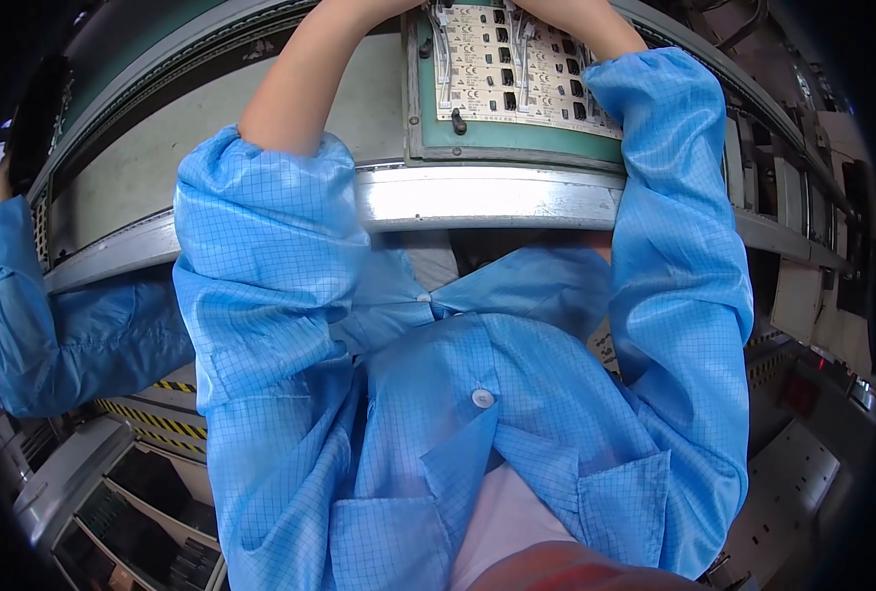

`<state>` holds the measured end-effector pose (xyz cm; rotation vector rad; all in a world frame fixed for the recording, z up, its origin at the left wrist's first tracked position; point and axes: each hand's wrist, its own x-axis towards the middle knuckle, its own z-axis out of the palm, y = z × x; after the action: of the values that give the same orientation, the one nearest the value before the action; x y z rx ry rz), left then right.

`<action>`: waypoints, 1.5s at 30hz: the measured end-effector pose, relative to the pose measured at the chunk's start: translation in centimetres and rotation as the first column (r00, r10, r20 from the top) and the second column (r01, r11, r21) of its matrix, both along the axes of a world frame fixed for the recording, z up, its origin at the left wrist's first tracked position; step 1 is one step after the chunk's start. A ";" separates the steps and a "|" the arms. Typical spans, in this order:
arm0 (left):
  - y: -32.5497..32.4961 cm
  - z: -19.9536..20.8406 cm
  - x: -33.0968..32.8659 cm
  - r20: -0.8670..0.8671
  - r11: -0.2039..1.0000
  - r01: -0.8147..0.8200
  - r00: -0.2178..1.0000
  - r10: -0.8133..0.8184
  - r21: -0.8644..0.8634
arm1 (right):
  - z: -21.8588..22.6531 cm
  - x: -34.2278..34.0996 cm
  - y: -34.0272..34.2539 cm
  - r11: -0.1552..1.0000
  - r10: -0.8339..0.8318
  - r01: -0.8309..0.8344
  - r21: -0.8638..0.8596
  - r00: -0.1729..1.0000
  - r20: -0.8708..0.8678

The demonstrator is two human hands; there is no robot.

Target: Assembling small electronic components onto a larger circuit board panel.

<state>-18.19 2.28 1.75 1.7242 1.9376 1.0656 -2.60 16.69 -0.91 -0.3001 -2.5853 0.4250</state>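
Note:
A cream-coloured circuit board panel (472,69) with rows of black components lies in a green fixture plate (537,144). Black knobs (459,122) stand at the plate's edge. Thin grey-white strips (444,61), perhaps wires or leads, run along the panel. Both my forearms reach over the metal rail to the panel's far end. My left hand (391,6) is at the far left of the panel and my right hand (554,9) at its far right. The upper edge of the picture cuts off the fingers of both, so what they hold or touch is hidden.
A shiny metal rail (487,197) crosses in front of my body. Left of the fixture stretches a grey-green conveyor surface (221,123). A co-worker's blue sleeve (19,286) shows at the far left. Below it stand racks with dark slots (147,483) and yellow-black striped tape (157,419).

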 end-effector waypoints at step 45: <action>0.5 -1.0 0.4 -0.248 0.994 0.036 0.969 -0.009 0.104 | 1.8 1.3 -0.6 0.998 0.051 -0.052 0.024 0.998 0.039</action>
<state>-17.76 2.81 0.79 2.0183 2.0317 1.0049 -1.33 16.14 0.93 -0.2361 -2.6388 0.4086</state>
